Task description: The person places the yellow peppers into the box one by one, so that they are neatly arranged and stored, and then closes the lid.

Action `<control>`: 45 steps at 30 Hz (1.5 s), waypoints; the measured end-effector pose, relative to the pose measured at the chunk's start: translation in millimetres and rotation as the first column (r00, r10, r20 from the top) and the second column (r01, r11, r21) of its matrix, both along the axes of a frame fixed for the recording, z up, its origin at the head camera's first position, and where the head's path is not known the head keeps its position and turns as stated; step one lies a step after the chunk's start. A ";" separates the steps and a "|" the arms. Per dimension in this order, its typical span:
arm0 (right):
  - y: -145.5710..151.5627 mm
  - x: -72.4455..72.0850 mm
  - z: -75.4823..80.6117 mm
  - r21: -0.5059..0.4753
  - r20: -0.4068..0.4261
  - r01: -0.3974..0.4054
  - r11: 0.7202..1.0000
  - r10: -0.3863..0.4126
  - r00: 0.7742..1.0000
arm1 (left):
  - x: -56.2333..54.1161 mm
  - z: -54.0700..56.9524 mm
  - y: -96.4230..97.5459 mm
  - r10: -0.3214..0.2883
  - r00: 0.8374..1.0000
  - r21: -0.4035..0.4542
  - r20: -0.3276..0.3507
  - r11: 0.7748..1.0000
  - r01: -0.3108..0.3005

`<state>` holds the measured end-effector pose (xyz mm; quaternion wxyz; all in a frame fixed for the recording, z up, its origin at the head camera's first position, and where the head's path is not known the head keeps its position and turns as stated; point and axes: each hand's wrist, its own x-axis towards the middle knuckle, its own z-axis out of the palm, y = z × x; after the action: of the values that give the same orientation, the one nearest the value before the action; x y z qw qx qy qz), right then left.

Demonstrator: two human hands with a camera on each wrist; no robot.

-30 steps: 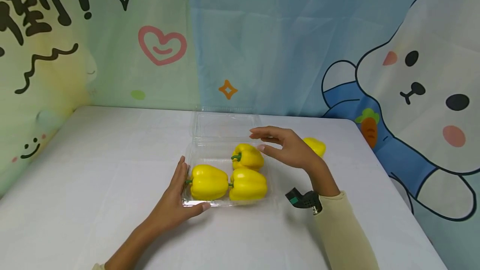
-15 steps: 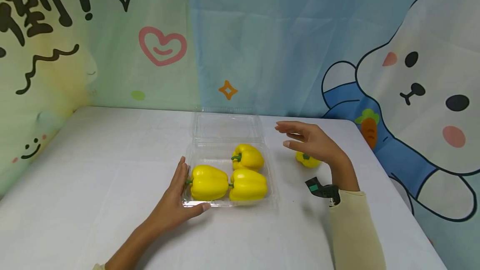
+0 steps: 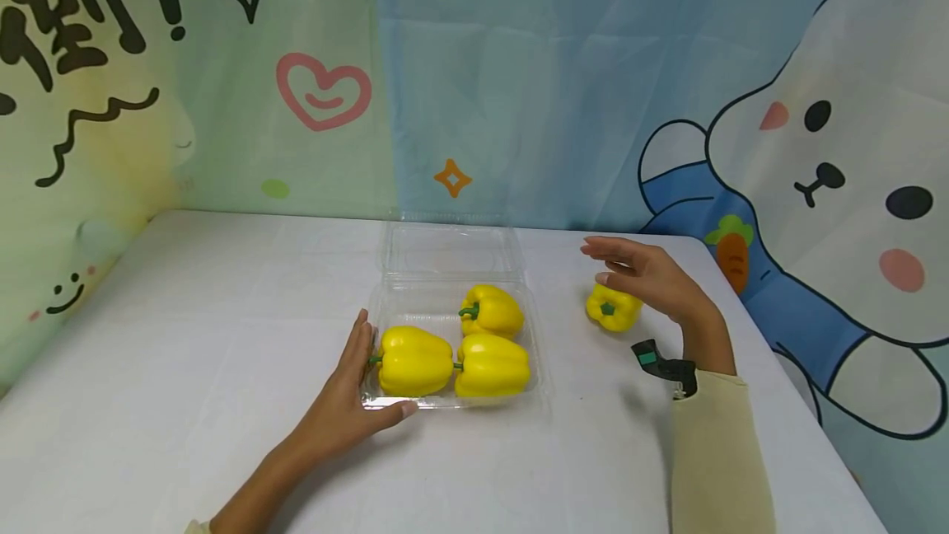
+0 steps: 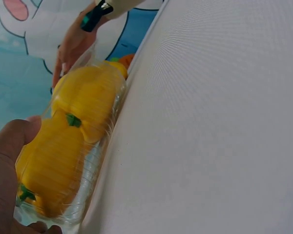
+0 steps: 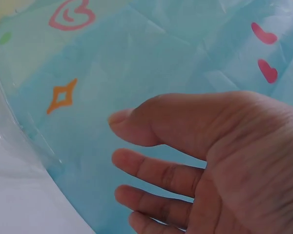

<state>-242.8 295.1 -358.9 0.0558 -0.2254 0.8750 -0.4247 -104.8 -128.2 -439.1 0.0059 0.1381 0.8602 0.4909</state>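
A clear plastic clamshell container [image 3: 437, 303] lies with its lid folded back on the table. Inside are three yellow bell peppers: a front-left pepper [image 3: 413, 361], a front-right pepper [image 3: 493, 365] and a back-right pepper [image 3: 493, 311]. My left hand [image 3: 343, 390] rests against the container's front-left corner, its fingers fairly straight along the left side and the thumb by the front rim. To the right of the container, a fourth yellow bell pepper [image 3: 613, 308] lies on the table, stem toward me. Over it hovers my right hand [image 3: 656, 277], fingers loosely extended, holding nothing; it partly hides that pepper.
The white-covered table [image 3: 222, 336] ends at a printed fabric backdrop [image 3: 474, 89] behind and to the right. The container's raised lid [image 3: 452, 248] reaches close to the table's back edge. A dark wrist strap [image 3: 667, 367] sits on the right wrist.
My right hand has moved from above the container's back-right pepper rightward to above the loose pepper, exposing its stem end. The left hand and the container have stayed put.
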 end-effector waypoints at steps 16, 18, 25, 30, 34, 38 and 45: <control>27.1 -5.6 -21.6 0.002 0.080 0.150 0.989 -0.150 0.985 | 0.5 0.5 0.7 0.004 1.000 -0.020 -0.001 1.000 -0.004; 31.8 -6.5 -26.0 0.006 0.100 0.162 0.987 -0.162 0.982 | 0.5 0.3 0.7 0.006 1.000 -0.022 -0.001 1.000 -0.006; 45.3 -8.0 -40.4 -0.084 0.209 0.138 0.987 -0.118 0.971 | 0.6 0.5 1.2 0.007 1.000 -0.023 0.003 1.000 -0.007; 46.7 -9.4 -47.2 -0.187 0.263 0.096 0.978 -0.044 0.964 | 0.3 0.4 1.1 0.008 1.000 -0.020 0.005 1.000 -0.008; 50.1 -8.6 -48.4 -0.184 0.277 0.078 0.980 -0.025 0.961 | 0.3 0.7 1.1 0.009 1.000 -0.019 0.003 1.000 -0.009; 51.9 -6.8 -45.5 -0.170 0.291 0.055 0.984 -0.003 0.957 | 0.5 1.1 1.1 0.012 1.000 -0.023 0.003 1.000 -0.012; 52.9 -4.7 -39.9 -0.116 0.324 0.019 0.993 0.020 0.946 | 0.3 1.4 1.1 0.009 1.000 -0.016 -0.001 1.000 -0.009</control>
<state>-247.5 348.0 -398.8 0.1859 -0.1554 0.8273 -0.5069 -104.5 -127.2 -437.7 0.0047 0.1344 0.8647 0.4839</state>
